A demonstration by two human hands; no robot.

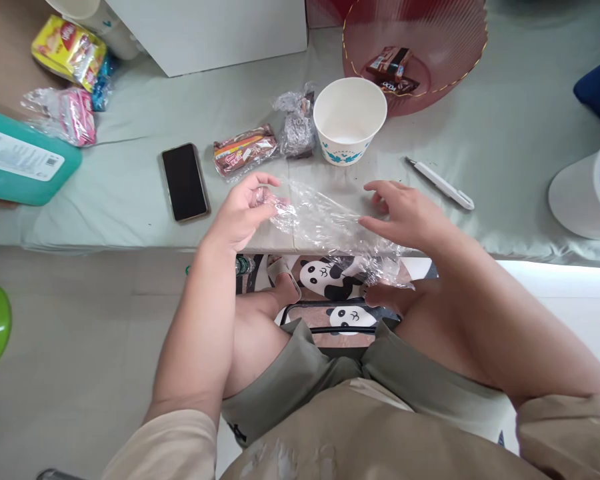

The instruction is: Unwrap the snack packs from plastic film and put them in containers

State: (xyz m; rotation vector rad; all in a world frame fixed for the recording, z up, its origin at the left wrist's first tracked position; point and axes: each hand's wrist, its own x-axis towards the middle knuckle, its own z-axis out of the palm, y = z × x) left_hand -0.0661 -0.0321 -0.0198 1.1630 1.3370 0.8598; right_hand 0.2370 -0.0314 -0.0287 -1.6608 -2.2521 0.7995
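Observation:
A crumpled sheet of clear plastic film (320, 217) hangs over the table's near edge between my hands. My left hand (245, 210) is closed on the film's left end, thumb and fingers pinching it. My right hand (405, 213) is at the film's right side, fingers apart and slightly curled, with no grip on it that I can see. Just beyond the film stand a white paper tub (350, 123) with a blue print, a brown snack pack (245, 152) in clear wrap and a dark item in crinkled clear plastic (297, 127).
A phone (185, 181) lies left of my left hand, and a white pen-like cutter (443, 183) beyond my right. A ribbed reddish basket (443, 83) holds small brown packs. At the right edge stands a white bucket (575, 190); a green box (25, 160) is at left.

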